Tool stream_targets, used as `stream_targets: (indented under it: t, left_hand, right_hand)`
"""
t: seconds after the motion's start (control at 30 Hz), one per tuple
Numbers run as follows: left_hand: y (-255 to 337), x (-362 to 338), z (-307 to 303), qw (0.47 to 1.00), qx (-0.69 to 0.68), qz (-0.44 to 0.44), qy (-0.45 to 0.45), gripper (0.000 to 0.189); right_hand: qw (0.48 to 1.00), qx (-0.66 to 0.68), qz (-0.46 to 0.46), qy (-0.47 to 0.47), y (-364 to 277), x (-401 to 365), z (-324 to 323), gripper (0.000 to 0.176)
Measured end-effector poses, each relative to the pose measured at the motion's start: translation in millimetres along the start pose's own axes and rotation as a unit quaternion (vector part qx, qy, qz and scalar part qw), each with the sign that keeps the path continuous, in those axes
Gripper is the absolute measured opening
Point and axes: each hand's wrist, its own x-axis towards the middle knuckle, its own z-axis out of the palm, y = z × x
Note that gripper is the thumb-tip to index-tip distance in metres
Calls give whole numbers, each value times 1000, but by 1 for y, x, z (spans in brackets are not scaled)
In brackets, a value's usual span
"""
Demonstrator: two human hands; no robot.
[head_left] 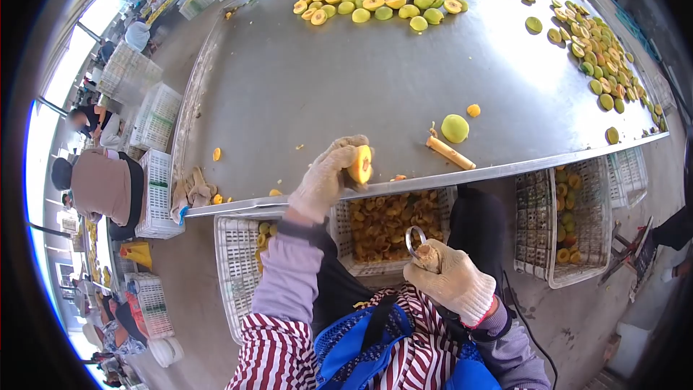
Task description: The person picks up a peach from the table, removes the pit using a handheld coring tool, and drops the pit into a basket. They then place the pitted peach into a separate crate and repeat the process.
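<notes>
My left hand (pixel 326 177), in a knitted glove, holds a halved yellow fruit (pixel 361 165) with its cut face and dark pit hollow showing, right at the front edge of the steel table (pixel 303 87). Lower down, over my lap, my gloved right hand (pixel 451 279) grips a pitting tool with a metal loop (pixel 414 238) at its tip. The loop hovers over a white crate (pixel 346 253) of fruit pits and scraps beneath the table edge.
A whole green fruit (pixel 455 128), a small orange piece (pixel 473 110) and a wooden-handled tool (pixel 450 153) lie near the table edge. Heaps of halved fruit (pixel 375 0) cover the far side and right side (pixel 603 50). Crates stand below; other people sit at left (pixel 101 184).
</notes>
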Motion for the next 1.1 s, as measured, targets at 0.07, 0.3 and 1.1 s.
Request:
stream_targets:
  t: [0.07, 0.3, 1.1]
  left_hand:
    - [13, -29, 33, 995, -90, -3, -49, 57]
    - [24, -84, 102, 998, -24, 54, 30, 77]
    - [25, -119, 147, 982, -116, 137, 64, 57]
  right_hand:
    - [992, -54, -100, 56, -2, 2, 4, 18]
    - [948, -135, -249, 143, -9, 5, 8, 20]
    - [937, -129, -275, 174, -5, -8, 11, 25]
